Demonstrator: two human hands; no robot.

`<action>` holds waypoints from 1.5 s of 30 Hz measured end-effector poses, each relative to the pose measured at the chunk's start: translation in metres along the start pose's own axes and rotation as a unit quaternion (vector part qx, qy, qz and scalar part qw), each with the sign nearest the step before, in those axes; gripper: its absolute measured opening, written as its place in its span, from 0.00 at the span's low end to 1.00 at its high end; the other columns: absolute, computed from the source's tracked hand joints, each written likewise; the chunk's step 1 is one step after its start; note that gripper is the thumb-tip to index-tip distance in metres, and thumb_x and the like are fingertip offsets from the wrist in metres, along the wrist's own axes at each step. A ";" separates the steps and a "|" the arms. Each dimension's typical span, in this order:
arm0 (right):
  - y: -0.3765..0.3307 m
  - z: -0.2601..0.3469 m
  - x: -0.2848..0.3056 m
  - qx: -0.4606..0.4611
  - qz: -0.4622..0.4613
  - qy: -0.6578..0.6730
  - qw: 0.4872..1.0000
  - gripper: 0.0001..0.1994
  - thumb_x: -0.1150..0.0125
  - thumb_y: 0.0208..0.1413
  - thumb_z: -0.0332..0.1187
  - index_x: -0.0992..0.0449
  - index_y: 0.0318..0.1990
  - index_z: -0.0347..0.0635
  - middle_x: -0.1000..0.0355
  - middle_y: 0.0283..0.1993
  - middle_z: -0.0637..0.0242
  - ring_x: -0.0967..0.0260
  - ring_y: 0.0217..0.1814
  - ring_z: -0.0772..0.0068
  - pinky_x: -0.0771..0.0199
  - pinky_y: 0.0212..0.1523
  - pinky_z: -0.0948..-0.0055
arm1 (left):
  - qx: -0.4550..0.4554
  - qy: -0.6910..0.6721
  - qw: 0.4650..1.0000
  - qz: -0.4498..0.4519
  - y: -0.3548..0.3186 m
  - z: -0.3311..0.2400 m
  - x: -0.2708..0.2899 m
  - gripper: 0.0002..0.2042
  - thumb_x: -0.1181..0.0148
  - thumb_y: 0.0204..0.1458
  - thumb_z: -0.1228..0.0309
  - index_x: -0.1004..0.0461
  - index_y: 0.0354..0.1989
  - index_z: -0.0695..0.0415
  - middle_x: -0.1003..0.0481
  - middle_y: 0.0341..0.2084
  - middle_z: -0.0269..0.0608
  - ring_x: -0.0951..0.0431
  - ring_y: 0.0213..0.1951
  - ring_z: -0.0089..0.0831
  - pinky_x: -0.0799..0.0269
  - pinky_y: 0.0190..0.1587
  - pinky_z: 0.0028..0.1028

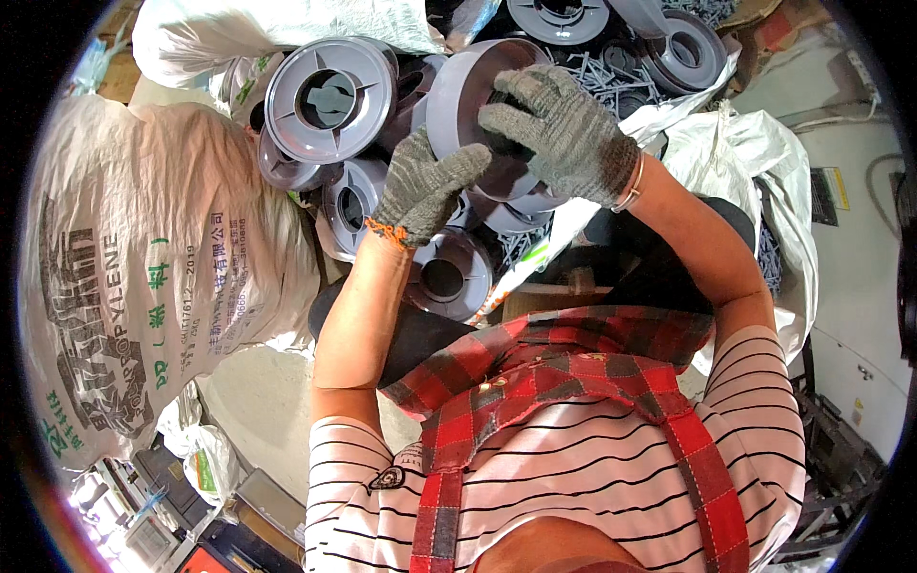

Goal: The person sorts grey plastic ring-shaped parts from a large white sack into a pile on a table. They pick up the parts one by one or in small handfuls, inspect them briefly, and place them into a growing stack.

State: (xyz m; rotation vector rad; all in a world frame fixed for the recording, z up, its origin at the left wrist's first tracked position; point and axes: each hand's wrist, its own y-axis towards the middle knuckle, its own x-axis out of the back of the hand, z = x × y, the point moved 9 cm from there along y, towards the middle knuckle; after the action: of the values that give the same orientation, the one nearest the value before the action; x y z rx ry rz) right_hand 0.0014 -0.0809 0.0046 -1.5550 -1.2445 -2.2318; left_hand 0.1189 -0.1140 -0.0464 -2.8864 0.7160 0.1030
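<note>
Both gloved hands hold a grey plastic disc (478, 105) up at chest height: right hand (559, 129) clamped over its rim, left hand (425, 186) bracing beneath. More grey discs (330, 100) heap behind, beside a white sack (143, 277).

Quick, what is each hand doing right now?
Left hand: closed on the lower edge of the round grey plastic spool part.
Right hand: closed over the same part's top rim.
</note>
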 end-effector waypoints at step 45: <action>-0.029 -0.058 -0.018 -0.284 -0.030 0.264 0.921 0.35 0.33 0.38 0.43 0.38 0.54 0.34 0.36 0.54 0.52 0.33 0.48 0.58 0.30 0.46 0.64 | -0.082 0.020 0.996 0.012 -0.004 -0.014 -0.037 0.28 0.32 0.41 0.71 0.36 0.51 0.59 0.27 0.42 0.38 0.28 0.43 0.25 0.30 0.45 0.27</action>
State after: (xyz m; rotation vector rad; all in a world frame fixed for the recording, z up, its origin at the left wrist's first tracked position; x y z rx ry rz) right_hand -0.0474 -0.1086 -0.0329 -0.9060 -0.5208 -2.9443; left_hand 0.0890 -0.0960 -0.0280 -3.0444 0.7858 0.1135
